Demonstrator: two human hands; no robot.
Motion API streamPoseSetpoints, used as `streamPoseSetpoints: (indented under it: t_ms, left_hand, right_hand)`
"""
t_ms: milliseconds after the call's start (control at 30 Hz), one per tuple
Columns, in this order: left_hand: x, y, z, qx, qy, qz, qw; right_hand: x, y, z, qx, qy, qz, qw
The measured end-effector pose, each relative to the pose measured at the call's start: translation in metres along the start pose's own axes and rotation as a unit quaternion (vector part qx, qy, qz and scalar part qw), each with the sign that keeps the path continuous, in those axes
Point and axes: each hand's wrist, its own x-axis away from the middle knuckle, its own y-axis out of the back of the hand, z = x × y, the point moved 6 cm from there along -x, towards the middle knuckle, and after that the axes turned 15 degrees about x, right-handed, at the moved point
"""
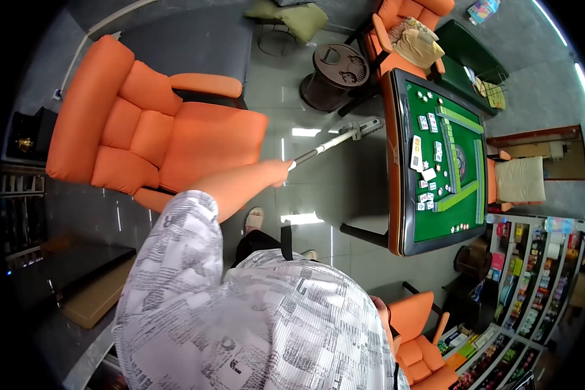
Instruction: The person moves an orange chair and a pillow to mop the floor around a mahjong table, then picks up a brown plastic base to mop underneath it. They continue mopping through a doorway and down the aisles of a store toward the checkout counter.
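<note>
My left hand (278,173) is closed around the white handle of a long-handled mop (318,148), held out in front of my body. The mop's narrow, dark-edged head (365,128) points toward the mahjong table (392,162), close to its left side; I cannot make out the head's exact type or whether it touches the floor. Of my right hand (381,311), only a strip of skin shows at the right edge of my patterned shirt, beside an orange chair (415,312). Its fingers are hidden.
An orange recliner (156,130) stands at the left. A round brown stool (335,75) sits between it and another orange chair (396,39). Mahjong tiles (458,120) lie on the table's green top. Stocked shelves (526,279) line the right; shiny tiles (266,97) cover the floor.
</note>
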Motion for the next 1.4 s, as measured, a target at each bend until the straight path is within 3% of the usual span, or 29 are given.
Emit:
streamPoseSetpoints:
  t_ms: [33,133,233,300,433,500,533,600,633,700,767,900,967,1167,1233,1300,1367,1400]
  left_hand:
    - [-0.022,0.007,-0.002,0.018,-0.018,-0.018,1.000]
    - [-0.044,0.021,-0.018,0.310,-0.004,0.044,0.950]
    - [-0.046,0.016,-0.031,0.304,0.027,0.012,0.952]
    - [-0.067,0.001,-0.019,0.141,-0.047,0.014,0.989]
    - [-0.015,-0.020,0.017,0.189,0.040,-0.018,0.981]
    - [-0.028,-0.062,0.083,0.245,0.023,-0.043,0.968]
    - [0.015,-0.061,0.093,0.172,0.008,-0.047,0.984]
    - [0.103,-0.062,0.106,0.152,-0.052,-0.042,0.986]
    - [0.113,-0.090,0.145,0.169,-0.114,-0.088,0.975]
    - [0.210,-0.081,0.129,0.126,0.072,0.013,0.989]
    - [0.257,-0.115,0.160,0.105,0.064,0.004,0.992]
    - [0.354,-0.131,0.126,0.135,0.139,0.053,0.980]
    - [0.360,-0.144,0.124,0.167,0.106,0.034,0.980]
    - [0.304,-0.101,0.072,0.154,0.075,0.027,0.985]
    - [0.244,-0.093,0.061,0.169,0.044,0.020,0.984]
    - [0.172,-0.080,0.036,0.106,-0.042,-0.018,0.993]
    - [0.092,-0.074,0.003,0.110,-0.041,-0.004,0.993]
    - [0.049,-0.075,-0.018,0.006,-0.090,-0.021,0.996]
  right_hand:
    - [0.007,-0.004,0.013,-0.002,0.006,-0.003,1.000]
    - [0.024,-0.010,0.032,-0.010,0.004,-0.022,1.000]
    - [0.046,-0.008,0.064,0.007,0.003,-0.043,0.999]
    - [0.048,-0.008,0.056,-0.026,-0.028,-0.043,0.998]
    - [0.041,-0.015,0.037,-0.040,-0.078,-0.024,0.996]
    - [0.029,-0.022,0.028,-0.038,-0.080,-0.016,0.996]
    - [0.021,-0.027,0.024,-0.038,-0.070,-0.006,0.997]
    - [0.004,-0.038,0.016,-0.032,-0.049,0.013,0.998]
    - [-0.004,-0.044,0.014,-0.036,-0.040,0.012,0.998]
    - [-0.015,-0.049,0.024,-0.014,-0.044,0.033,0.998]
    - [-0.033,-0.053,0.025,-0.033,-0.051,0.051,0.997]
    - [-0.067,-0.065,0.010,-0.084,-0.049,0.065,0.993]
    - [-0.067,-0.064,0.017,-0.079,-0.050,0.072,0.993]
    - [-0.066,-0.052,0.025,-0.074,-0.046,0.075,0.993]
    - [-0.055,-0.043,0.031,-0.079,-0.050,0.060,0.994]
    - [-0.048,-0.035,0.028,-0.082,-0.051,0.043,0.994]
    - [-0.034,-0.029,0.027,-0.084,-0.052,0.029,0.995]
    - [-0.024,-0.025,0.029,-0.083,-0.056,0.021,0.995]
